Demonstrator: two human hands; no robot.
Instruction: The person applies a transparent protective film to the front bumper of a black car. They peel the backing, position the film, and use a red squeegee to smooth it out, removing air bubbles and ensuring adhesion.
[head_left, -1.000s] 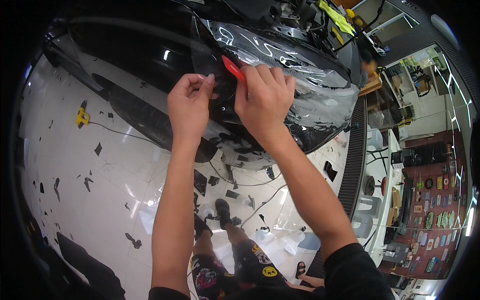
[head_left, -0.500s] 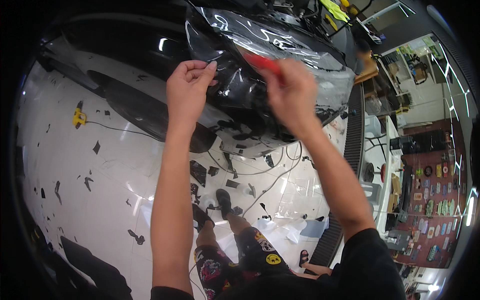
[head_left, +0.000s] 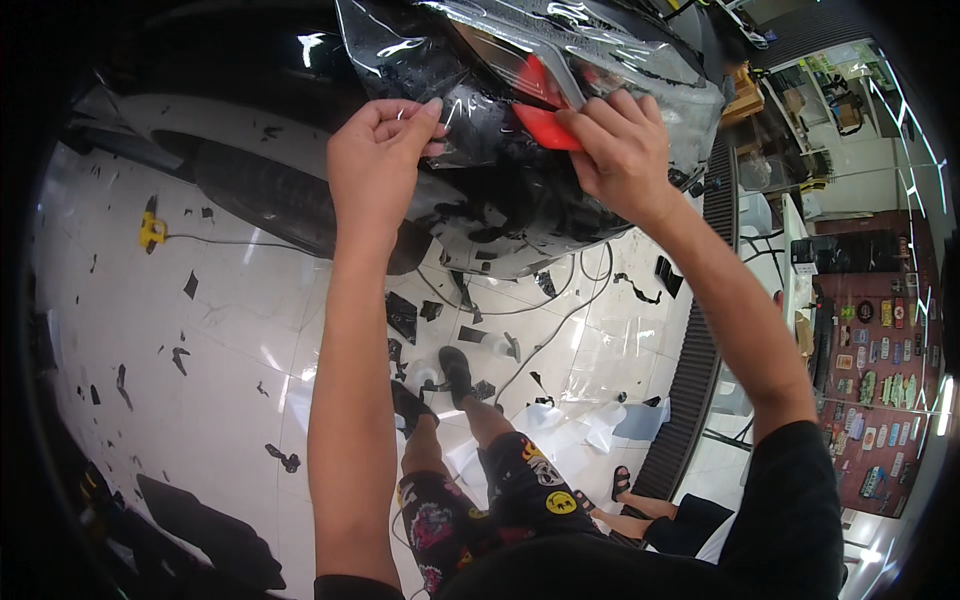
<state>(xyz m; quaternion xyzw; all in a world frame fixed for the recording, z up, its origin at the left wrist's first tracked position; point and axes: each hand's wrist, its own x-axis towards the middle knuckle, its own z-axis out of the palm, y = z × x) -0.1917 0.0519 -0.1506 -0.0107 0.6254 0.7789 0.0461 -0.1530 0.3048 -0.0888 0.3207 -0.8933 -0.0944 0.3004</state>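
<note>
The left hand (head_left: 375, 165) pinches the clear film (head_left: 520, 60) in closed fingers to hold it tight on the black car (head_left: 500, 200) - the right hand (head_left: 620, 150) grips a red scraper (head_left: 545, 125) flat against it, pressing the film smooth.

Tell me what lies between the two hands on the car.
In the head view, clear film over the black car body spans between left hand and right hand, which holds a red squeegee.

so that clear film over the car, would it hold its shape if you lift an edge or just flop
Probably flop: the clear film is wrinkled and drapes over the black car. The left hand pinches its edge between fingers, suggesting it is thin and light. Its glossy, wet-looking sheen hints it may be slippery.
</note>
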